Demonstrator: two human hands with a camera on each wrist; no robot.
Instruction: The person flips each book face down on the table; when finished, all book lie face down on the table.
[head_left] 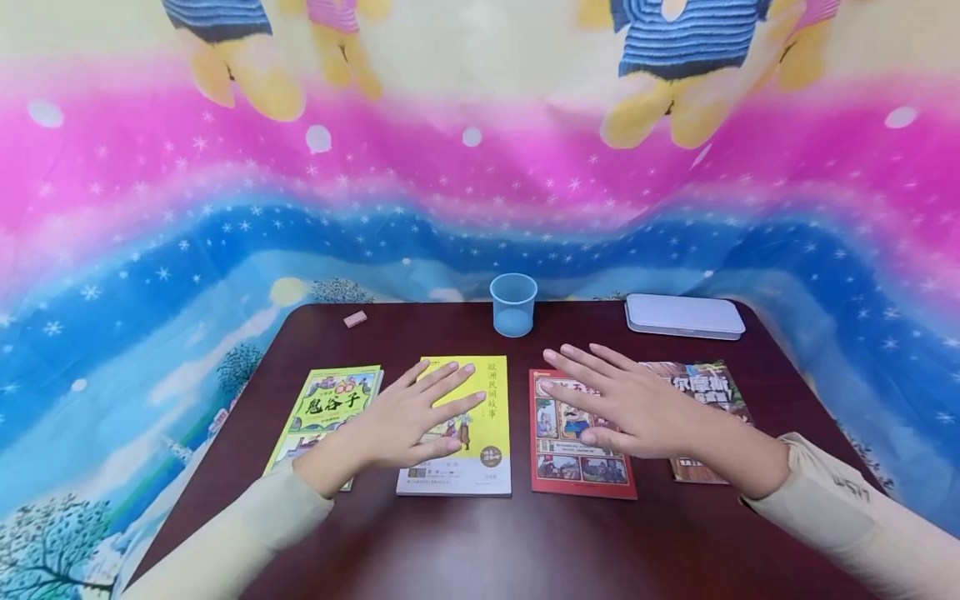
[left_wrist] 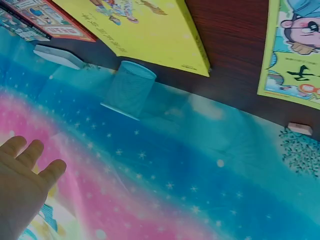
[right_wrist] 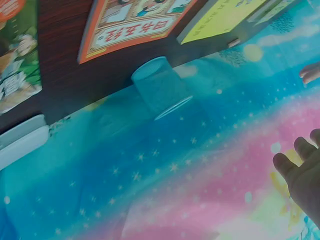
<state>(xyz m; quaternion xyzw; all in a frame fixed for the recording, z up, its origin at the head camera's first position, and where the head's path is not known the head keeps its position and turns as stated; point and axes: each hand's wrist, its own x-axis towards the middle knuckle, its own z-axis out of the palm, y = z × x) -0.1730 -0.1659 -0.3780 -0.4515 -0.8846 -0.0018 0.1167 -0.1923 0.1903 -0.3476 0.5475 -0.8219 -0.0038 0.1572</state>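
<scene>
With fingers spread and holding nothing, my left hand is over the yellow book in the head view, hiding part of its cover. My right hand, also spread and empty, covers part of the red book. Its wrist overlaps a dark, colourful book at the right. A green book lies left of the yellow one, partly behind my left wrist. In the wrist views the left hand and right hand appear apart from the books.
At the table's back edge stands a translucent blue cup. A white flat case lies at the back right, and a small pink eraser-like block at the back left. Behind the dark table hangs a printed cloth.
</scene>
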